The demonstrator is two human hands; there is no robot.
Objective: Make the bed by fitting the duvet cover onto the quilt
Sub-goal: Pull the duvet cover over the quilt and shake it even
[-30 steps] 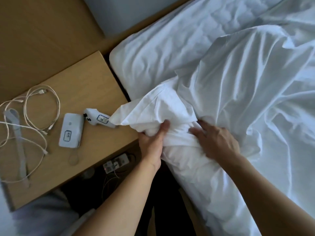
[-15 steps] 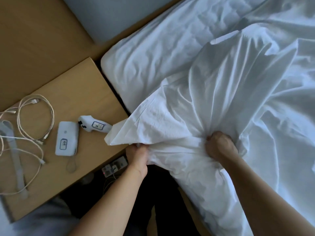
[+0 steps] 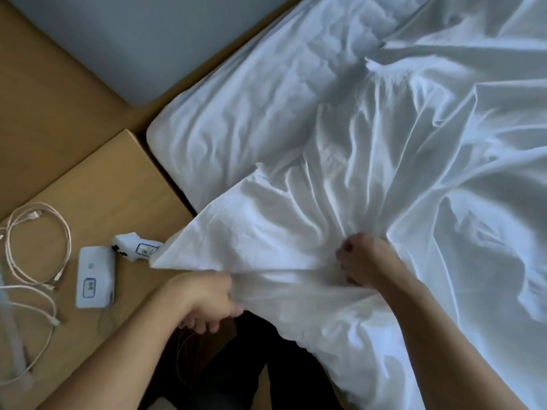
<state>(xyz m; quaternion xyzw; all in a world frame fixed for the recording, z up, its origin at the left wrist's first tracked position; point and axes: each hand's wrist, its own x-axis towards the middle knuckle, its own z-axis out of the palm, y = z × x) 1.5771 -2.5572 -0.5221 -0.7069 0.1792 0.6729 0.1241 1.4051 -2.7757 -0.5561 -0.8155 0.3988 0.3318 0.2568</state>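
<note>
Both hands pinch the cover (image 3: pixel 266 232) at the bed's near corner: left hand (image 3: pixel 204 297) grips its lower edge, right hand (image 3: pixel 367 258) bunches creased white cloth, fingertips buried. The quilt inside is hidden. Cables (image 3: pixel 38 241) on the wooden table (image 3: pixel 103 187) run out of frame.

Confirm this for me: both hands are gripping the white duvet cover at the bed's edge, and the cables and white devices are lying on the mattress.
One thing is wrong. The head view shows the left hand and right hand gripping the duvet cover, but the cables and white devices lie on the wooden bedside table, not on the mattress.
</note>
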